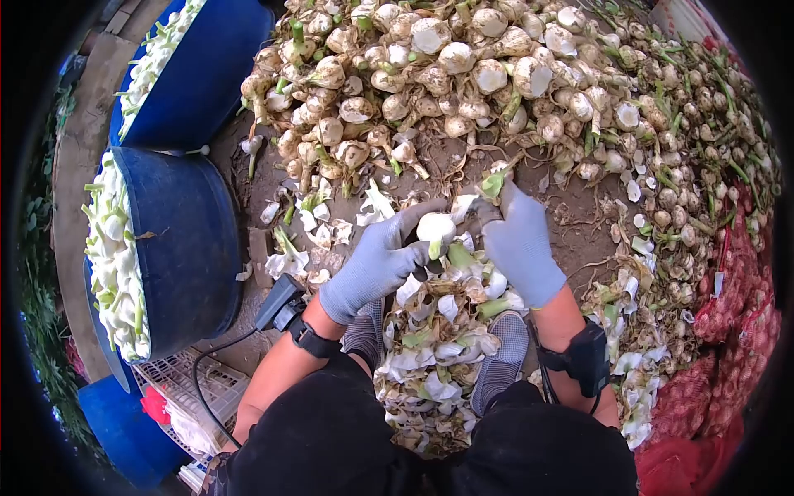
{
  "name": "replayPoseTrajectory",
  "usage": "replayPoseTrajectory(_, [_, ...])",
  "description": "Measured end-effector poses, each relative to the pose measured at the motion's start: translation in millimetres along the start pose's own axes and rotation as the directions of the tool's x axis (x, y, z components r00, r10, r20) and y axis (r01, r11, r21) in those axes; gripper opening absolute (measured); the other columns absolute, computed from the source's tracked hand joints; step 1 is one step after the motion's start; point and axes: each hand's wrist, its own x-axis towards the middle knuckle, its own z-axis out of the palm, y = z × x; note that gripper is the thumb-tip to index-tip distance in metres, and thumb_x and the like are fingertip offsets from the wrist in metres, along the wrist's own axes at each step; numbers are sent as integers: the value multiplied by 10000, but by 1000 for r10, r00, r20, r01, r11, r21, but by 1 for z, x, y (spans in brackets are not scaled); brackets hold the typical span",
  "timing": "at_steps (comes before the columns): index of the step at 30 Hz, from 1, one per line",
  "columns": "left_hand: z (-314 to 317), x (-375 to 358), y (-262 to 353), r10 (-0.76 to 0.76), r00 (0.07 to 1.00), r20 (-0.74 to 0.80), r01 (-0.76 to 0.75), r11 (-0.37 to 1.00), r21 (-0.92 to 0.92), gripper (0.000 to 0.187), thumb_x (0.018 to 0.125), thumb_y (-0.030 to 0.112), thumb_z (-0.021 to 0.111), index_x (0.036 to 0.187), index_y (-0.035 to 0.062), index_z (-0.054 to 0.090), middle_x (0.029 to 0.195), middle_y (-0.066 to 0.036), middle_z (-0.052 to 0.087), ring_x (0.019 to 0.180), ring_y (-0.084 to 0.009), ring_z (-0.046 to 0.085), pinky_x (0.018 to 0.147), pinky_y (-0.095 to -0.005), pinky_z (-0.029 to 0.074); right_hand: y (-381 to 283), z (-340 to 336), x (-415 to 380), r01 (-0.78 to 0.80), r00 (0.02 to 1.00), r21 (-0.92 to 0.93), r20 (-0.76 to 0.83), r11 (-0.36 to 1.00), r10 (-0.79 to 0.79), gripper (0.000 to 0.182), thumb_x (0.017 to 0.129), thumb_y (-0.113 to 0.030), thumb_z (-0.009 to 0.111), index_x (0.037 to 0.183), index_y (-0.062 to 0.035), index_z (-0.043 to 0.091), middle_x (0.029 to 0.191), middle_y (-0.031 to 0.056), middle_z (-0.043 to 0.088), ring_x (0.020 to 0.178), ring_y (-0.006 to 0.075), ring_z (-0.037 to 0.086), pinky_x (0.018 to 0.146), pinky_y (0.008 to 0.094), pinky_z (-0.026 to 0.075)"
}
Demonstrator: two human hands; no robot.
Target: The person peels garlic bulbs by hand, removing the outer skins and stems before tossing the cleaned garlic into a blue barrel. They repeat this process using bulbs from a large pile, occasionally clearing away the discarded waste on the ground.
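Observation:
My left hand (376,263), in a light grey glove with dark fingertips, is closed round a white peeled garlic bulb (436,226) whose short green stem points down toward me. Just to its right, my right hand (519,241), gloved the same way, pinches a strip of garlic skin (494,183) with green and brown on it. Both hands are over a heap of stripped skins (438,339) that lies between my shoes. Beyond them rises a big pile of unpeeled garlic bulbs (430,78), with soil, roots and cut stems.
On the left stand blue tubs (186,240) filled with peeled garlic (116,256). A white plastic crate (194,384) sits below them near another blue container (128,430). Smaller garlic (686,190) spreads along the right, beside red mesh sacks (728,355). A cable (203,372) runs by my left arm.

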Motion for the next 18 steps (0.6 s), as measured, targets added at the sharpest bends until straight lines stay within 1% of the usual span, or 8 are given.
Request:
replayPoseTrajectory(1, [-1,1,-3,12,999,-36,-10,999,51,723,856,393,714,1405,31,415,1048,-47,642,799,-117,650,645,-224,536,1,1,-3,2,1000,1,0,1000,-2,243,837,-95,612,1070,-27,610,866,178,674,680,255,644,629,372,506])
replayPoseTrajectory(3, [-1,3,-8,23,997,-73,-16,995,99,704,878,369,701,1422,43,396,1052,-45,643,790,-117,655,634,-227,534,-14,0,-12,-396,913,722,375,568,159,227,859,-41,590,1081,-8,628,834,119,681,672,142,619,610,296,494])
replayPoseTrajectory(4, [0,3,-11,43,997,-62,-36,992,122,681,895,358,683,1424,45,390,1060,-48,644,803,-117,655,641,-233,529,-14,1,-12,-399,912,721,375,567,164,227,859,-41,590,1081,-8,628,834,119,681,672,142,619,610,296,494])
replayPoseTrajectory(6, [3,3,-9,64,997,-50,-56,988,146,657,913,348,664,1427,48,385,1069,-51,645,815,-117,655,648,-239,524,-14,4,-11,-345,926,558,332,755,178,224,862,-8,580,1075,-4,649,826,67,685,676,65,571,610,233,472])
replayPoseTrajectory(8, [4,2,-3,-175,971,-164,130,959,-253,588,931,343,640,1386,33,431,1096,-78,642,897,-148,648,699,-267,529,-13,10,-19,-275,951,486,268,830,158,185,864,-17,573,1023,-20,668,856,98,694,669,122,611,616,269,494])
replayPoseTrajectory(10, [0,5,-13,-184,969,-164,114,925,-363,483,951,286,605,1319,-1,483,1130,-109,640,968,-210,656,798,-311,550,-17,14,-23,98,995,205,3,974,-100,144,860,-61,593,988,-36,654,830,134,679,692,222,651,623,340,515])
replayPoseTrajectory(14, [0,2,-4,-29,997,-66,-12,841,-540,404,960,158,529,1320,-19,488,1295,-151,563,1146,-271,595,1008,-394,484,5,-17,-4,-85,986,-269,-161,959,42,124,815,-93,620,926,-40,606,799,160,643,736,307,662,620,428,511])
replayPoseTrajectory(18, [-13,2,7,147,986,-80,-165,772,-614,429,948,119,490,1354,-16,460,1398,-149,474,1249,-322,504,1087,-424,409,34,-28,-10,-31,960,-367,-269,930,-74,146,808,-44,602,953,-38,618,874,159,661,763,258,663,627,415,506])
